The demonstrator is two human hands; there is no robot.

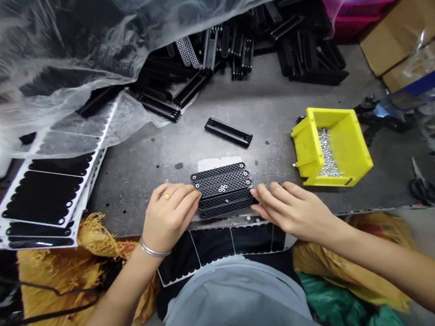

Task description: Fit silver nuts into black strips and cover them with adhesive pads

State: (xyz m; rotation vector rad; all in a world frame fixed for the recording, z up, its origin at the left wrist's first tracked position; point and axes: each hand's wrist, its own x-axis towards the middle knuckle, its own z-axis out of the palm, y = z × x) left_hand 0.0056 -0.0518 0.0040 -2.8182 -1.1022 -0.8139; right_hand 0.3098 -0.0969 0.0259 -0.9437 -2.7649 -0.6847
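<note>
Mesh strips (223, 190) between both open hands (171, 219) (294, 213)

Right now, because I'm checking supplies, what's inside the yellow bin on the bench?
The yellow plastic bin holds a heap of small silvery metal pieces, too small to identify exactly. The bin's floor beneath the heap is covered, so how deep the pieces lie cannot be seen.

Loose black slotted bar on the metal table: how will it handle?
The black slotted bar looks stiff: it lies dead straight. Flat-sided on the metal table, it would probably slide rather than roll. The open slots suggest it is fairly light.
</note>
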